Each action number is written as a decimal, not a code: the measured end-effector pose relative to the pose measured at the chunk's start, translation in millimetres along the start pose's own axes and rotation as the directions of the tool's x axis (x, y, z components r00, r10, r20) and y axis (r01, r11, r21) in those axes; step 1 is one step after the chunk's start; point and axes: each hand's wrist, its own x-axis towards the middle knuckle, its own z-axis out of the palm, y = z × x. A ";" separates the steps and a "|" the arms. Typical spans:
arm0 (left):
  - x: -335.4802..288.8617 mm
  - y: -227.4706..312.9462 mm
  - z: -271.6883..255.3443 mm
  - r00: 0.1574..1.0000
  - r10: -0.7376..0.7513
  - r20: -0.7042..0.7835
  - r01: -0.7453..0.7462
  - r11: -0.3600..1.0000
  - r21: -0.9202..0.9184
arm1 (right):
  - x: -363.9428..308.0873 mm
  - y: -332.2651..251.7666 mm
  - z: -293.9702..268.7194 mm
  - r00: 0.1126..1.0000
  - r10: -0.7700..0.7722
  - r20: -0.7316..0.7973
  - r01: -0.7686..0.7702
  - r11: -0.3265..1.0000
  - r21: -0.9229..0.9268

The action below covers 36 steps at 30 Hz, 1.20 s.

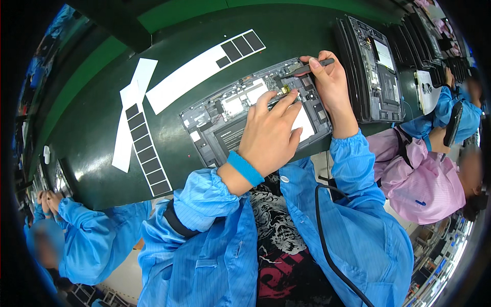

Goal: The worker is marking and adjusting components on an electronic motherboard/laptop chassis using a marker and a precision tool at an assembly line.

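An opened laptop base [204, 110] lies at a slant on the green table, its circuit board, black battery [228, 137] and small parts exposed. My left hand [271, 128], with a blue wrist strap [244, 169], reaches over it. Its fingers are stretched and apart, and the fingertips rest near a small gold-coloured part [285, 90] on the board. At the upper right corner of the base, my right hand [331, 84] is closed on black tweezers [321, 64], which point leftward at the board. Their tip is hard to make out. My left palm covers part of the battery and the white area beside it.
White strips with black adhesive pads [242, 45] lie beyond the base, and another padded strip [145, 146] lies to its left. A stack of opened laptop bases [360, 71] stands at the right. Co-workers in blue [105, 233] and pink [422, 174] sit on either side.
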 end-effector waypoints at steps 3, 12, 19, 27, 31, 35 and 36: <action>0.4 -1.2 -0.1 1.000 0.000 0.006 0.000 1.000 -0.006 | -0.2 1.8 -1.2 1.000 -0.002 0.002 0.002 1.000 -0.016; 4.5 -4.0 -2.3 1.000 0.005 -0.025 -0.003 0.998 0.069 | -2.1 -1.2 1.3 1.000 0.003 -0.001 -0.003 0.999 -0.034; 5.9 0.4 6.5 0.999 0.002 -0.035 0.008 0.958 0.286 | -2.4 -2.0 2.4 1.000 -0.007 -0.018 0.006 0.998 -0.056; 12.4 5.8 5.4 0.999 0.018 -0.038 -0.002 0.928 0.373 | -0.8 -9.4 1.2 0.960 -0.255 -0.112 0.218 0.938 -0.268; 8.9 1.6 -17.6 0.996 0.044 -0.071 -0.012 0.919 0.394 | -3.9 -24.2 12.1 0.985 -0.155 -0.070 0.131 0.955 -0.265; 6.2 -43.0 -66.6 0.989 -0.099 -0.113 0.135 0.917 0.375 | 16.3 -63.3 42.4 0.989 -0.067 0.134 0.105 0.949 -0.297; 2.6 -61.0 -67.7 0.985 -0.143 -0.097 0.170 0.890 0.424 | 25.8 -63.8 58.1 0.977 -0.042 0.209 0.112 0.935 -0.337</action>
